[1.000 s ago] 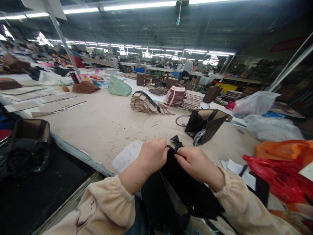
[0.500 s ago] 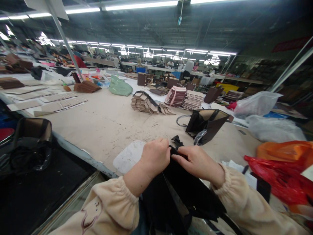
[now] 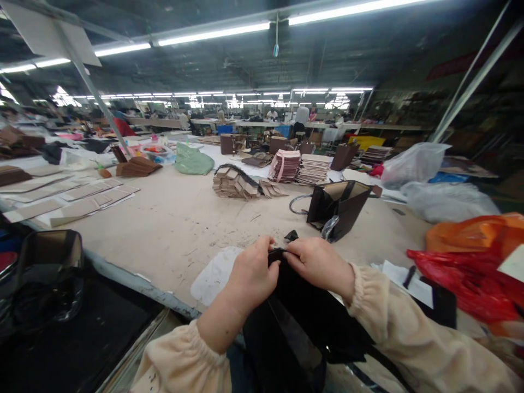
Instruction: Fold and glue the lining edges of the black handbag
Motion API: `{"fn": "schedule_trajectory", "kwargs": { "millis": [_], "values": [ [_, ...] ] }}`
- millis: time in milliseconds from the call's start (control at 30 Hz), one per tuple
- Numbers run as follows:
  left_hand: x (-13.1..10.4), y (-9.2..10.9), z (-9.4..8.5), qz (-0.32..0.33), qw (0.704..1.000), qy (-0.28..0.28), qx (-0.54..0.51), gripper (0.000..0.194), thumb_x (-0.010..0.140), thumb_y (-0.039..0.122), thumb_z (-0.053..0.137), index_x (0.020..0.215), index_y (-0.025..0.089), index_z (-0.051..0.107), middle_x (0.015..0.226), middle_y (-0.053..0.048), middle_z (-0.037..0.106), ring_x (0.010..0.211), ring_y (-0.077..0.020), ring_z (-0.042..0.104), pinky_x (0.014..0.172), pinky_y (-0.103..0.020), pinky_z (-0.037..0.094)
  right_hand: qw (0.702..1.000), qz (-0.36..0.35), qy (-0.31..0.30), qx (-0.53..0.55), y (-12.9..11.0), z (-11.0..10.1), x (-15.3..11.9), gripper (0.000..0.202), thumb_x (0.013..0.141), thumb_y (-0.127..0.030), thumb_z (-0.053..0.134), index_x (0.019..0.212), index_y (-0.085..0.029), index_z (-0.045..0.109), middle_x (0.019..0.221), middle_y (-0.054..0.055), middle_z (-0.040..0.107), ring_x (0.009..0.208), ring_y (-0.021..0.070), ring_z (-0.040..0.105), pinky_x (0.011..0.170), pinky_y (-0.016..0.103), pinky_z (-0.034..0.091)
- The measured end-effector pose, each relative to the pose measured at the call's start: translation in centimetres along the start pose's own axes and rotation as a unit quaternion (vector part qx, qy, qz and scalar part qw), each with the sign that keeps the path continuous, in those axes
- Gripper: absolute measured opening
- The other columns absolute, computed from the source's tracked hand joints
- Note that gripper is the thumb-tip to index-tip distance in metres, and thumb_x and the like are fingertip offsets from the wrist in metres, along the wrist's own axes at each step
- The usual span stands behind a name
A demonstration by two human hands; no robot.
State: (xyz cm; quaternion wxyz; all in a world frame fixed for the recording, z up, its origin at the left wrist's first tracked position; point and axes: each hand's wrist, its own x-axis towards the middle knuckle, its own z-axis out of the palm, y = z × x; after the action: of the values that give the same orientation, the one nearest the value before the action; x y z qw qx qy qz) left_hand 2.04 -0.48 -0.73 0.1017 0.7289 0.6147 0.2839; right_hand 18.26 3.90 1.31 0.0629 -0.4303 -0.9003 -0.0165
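A black bag (image 3: 303, 311), partly cut off by the lower edge of the view, hangs between my forearms at the table's near side. My left hand (image 3: 254, 270) pinches its upper edge between thumb and fingers. Close beside it, my right hand (image 3: 316, 261) is closed on the same edge, fingertips almost touching the left hand's. A small black scrap (image 3: 291, 236) shows just beyond my fingers. Farther right a dark brown bag (image 3: 347, 210) stands with its mouth open, a looped handle (image 3: 298, 204) at its left.
Stacked beige pieces (image 3: 233, 181) and pink-edged bundles (image 3: 285, 165) lie across the table (image 3: 164, 218). Flat panels (image 3: 94, 199) are spread at left. Red plastic (image 3: 462, 284) and orange plastic (image 3: 470, 237) crowd the right. Another bag (image 3: 49, 256) sits low at left.
My left hand has turned, so its thumb now shows on the black bag's edge. Both hands still hold that edge. The camera view has shifted a little to the right.
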Motion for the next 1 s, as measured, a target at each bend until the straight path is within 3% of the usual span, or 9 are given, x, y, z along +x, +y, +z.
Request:
{"fn": "schedule_trajectory", "kwargs": {
  "millis": [100,267,533,633,733,867,1000],
  "values": [
    [-1.0,-0.4,-0.7,-0.045,0.999,-0.024,-0.017,0.055,0.072,0.023,0.057,0.124,0.020,0.038,0.106,-0.007,0.062,0.095,-0.0220,0.060,0.082,-0.033,0.044,1.000,0.013,0.002,-0.016,-0.1,0.1,0.2,0.031,0.089,-0.032,0.041,0.072,-0.018,0.063,0.073,0.004,0.065,0.068,0.0147,0.058,0.059,0.025,0.031],
    [-2.2,-1.4,-1.6,-0.111,0.992,-0.057,-0.033,0.050,0.076,0.021,0.051,0.124,0.018,0.038,0.105,-0.009,0.062,0.095,-0.0232,0.059,0.084,-0.035,0.044,0.999,0.029,0.006,-0.028,-0.9,0.3,0.7,0.031,0.086,-0.032,0.041,0.074,-0.017,0.065,0.076,0.007,0.067,0.072,0.0177,0.060,0.062,0.026,0.035],
    [-1.0,-4.4,-2.7,-0.066,0.984,-0.069,-0.152,0.039,0.073,0.006,0.045,0.109,0.020,0.039,0.103,-0.004,0.062,0.082,-0.0118,0.060,0.076,-0.026,0.046,0.998,0.057,0.013,-0.012,-1.7,0.5,1.1,0.032,0.084,-0.029,0.039,0.074,-0.016,0.067,0.075,0.011,0.067,0.073,0.0212,0.062,0.063,0.028,0.038],
    [-1.2,-4.4,-3.2,-0.059,0.993,-0.056,-0.086,0.030,0.072,0.010,0.051,0.100,0.021,0.046,0.098,-0.001,0.061,0.080,-0.0127,0.059,0.072,-0.026,0.046,0.998,0.061,0.018,-0.001,-2.1,0.7,0.8,0.033,0.084,-0.029,0.039,0.074,-0.016,0.067,0.074,0.011,0.067,0.074,0.0213,0.062,0.065,0.028,0.039],
    [-1.5,-3.2,-3.3,-0.026,0.999,-0.011,0.034,0.022,0.071,0.014,0.057,0.091,0.021,0.053,0.096,-0.001,0.061,0.090,-0.0170,0.057,0.079,-0.029,0.044,0.997,0.067,0.028,0.009,-2.3,0.9,0.6,0.034,0.085,-0.030,0.038,0.075,-0.016,0.067,0.074,0.011,0.067,0.075,0.0207,0.062,0.066,0.028,0.039],
    [-1.4,-1.8,-2.9,-0.008,0.991,0.005,0.131,0.017,0.075,0.022,0.059,0.091,0.022,0.058,0.108,-0.003,0.059,0.090,-0.0186,0.058,0.077,-0.029,0.044,0.996,0.077,0.032,0.021,-2.3,1.0,0.4,0.033,0.085,-0.031,0.039,0.076,-0.017,0.067,0.075,0.009,0.067,0.076,0.0194,0.062,0.065,0.026,0.039],
    [-0.8,-1.6,-2.5,0.000,0.982,0.013,0.188,0.011,0.076,0.028,0.059,0.084,0.021,0.061,0.104,-0.003,0.061,0.091,-0.0203,0.058,0.079,-0.031,0.043,0.996,0.079,0.032,0.031,-2.2,1.1,0.4,0.032,0.085,-0.031,0.039,0.077,-0.017,0.067,0.077,0.008,0.068,0.077,0.0185,0.061,0.066,0.025,0.039]
  ]
}}
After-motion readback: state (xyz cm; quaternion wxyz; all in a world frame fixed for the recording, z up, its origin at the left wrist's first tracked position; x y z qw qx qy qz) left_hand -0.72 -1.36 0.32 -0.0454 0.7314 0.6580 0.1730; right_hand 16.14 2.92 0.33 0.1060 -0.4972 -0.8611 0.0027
